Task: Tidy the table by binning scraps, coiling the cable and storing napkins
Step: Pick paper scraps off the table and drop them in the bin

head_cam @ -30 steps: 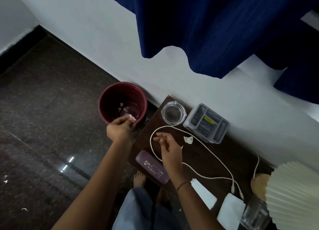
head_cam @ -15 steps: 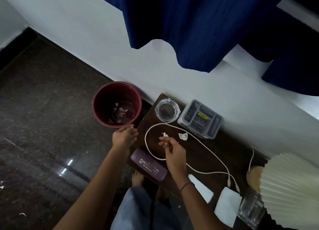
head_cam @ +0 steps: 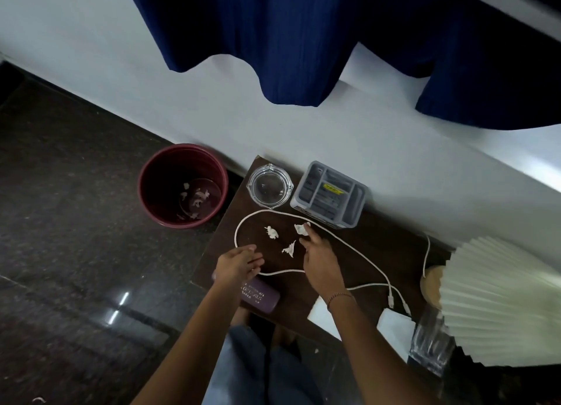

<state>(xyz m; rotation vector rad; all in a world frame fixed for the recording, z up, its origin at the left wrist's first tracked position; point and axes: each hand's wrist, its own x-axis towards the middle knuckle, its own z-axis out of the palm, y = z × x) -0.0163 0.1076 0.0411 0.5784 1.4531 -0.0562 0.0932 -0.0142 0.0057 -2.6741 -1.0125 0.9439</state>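
Three white paper scraps lie on the dark table (head_cam: 367, 252) inside a loop of white cable (head_cam: 239, 228): one scrap (head_cam: 271, 232) at the left, one scrap (head_cam: 290, 248) nearer me, and one scrap (head_cam: 300, 228) at the right. My right hand (head_cam: 318, 262) reaches over the table with a fingertip touching the right scrap. Beside the cable loop at the table's left edge, my left hand (head_cam: 239, 266) hovers open, palm up and empty. The maroon bin (head_cam: 151, 204) stands on the floor left of the table with several scraps inside. White napkins (head_cam: 394, 328) lie at the near right edge.
A glass ashtray (head_cam: 269, 185) and a grey organiser box (head_cam: 329, 193) sit at the table's back against the wall. A purple case (head_cam: 259, 295) lies at the near left edge. A pleated lamp shade (head_cam: 498, 301) and a clear glass (head_cam: 431, 344) crowd the right end.
My left hand has come back from over the bin to the table's left edge, empty. My right hand has moved forward to the right scrap. The view has shifted right.
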